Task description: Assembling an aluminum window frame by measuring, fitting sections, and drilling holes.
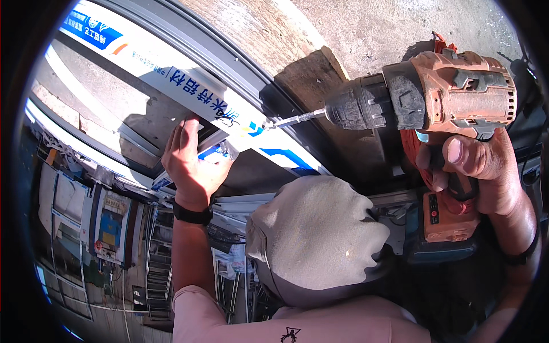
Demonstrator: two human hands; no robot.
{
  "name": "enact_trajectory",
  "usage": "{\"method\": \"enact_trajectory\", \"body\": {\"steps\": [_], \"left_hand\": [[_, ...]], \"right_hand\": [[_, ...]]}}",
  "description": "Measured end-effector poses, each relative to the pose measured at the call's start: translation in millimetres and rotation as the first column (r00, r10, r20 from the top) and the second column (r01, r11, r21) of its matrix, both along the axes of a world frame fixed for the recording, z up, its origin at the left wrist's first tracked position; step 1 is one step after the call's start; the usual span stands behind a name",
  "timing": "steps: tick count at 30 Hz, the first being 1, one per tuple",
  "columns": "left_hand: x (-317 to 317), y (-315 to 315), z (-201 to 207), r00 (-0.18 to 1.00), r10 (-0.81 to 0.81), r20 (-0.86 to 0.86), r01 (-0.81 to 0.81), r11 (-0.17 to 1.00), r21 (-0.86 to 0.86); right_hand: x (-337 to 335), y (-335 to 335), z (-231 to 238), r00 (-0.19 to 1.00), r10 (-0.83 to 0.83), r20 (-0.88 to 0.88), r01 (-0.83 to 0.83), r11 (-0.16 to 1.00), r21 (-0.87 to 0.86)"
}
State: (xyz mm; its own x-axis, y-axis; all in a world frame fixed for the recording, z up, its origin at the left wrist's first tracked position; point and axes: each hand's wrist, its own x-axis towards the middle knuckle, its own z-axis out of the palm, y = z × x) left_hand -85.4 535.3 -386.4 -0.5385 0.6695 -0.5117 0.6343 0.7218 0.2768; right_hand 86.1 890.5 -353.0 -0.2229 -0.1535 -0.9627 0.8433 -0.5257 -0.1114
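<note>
A long metal frame [143,57] in white-and-blue film slants across the upper left. Right of it is 1 orange-and-black drill [429,94], the right hand [489,168] clamped around its handle. The left hand [197,171] lies against the frame; its grip cannot be told. The silver bit [300,118] reaches the frame's edge.

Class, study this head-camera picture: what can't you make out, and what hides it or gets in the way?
All in the head view:
- Most of the drill handle: covered by the right hand.
- What the left palm meets: hidden by the left hand itself.
- Whether the bit sits on a screw: too small.
- The wrapped bar's upper-left end: cut off by the dark rim.
</note>
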Motion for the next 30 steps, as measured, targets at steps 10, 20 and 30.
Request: {"method": "enact_trajectory", "body": {"steps": [10, 20, 30], "left_hand": [[-1, 0, -5, 0.989, -0.106, -0.105, 0.124, 0.974, 0.191], [-4, 16, 0, 0.996, -0.066, 0.052, 0.060, 0.994, 0.096], [-20, 28, 1, 0.952, -0.187, 0.244, 0.151, 0.976, 0.160]], "right_hand": [[-4, 0, 4, 0.998, 0.028, -0.062, -0.027, 0.999, 0.022], [-10, 3, 6, 0.996, -0.032, -0.085, 0.030, 0.999, -0.026], [-16, 4, 6, 0.999, -0.008, 0.033, 0.010, 0.999, -0.051]]}}
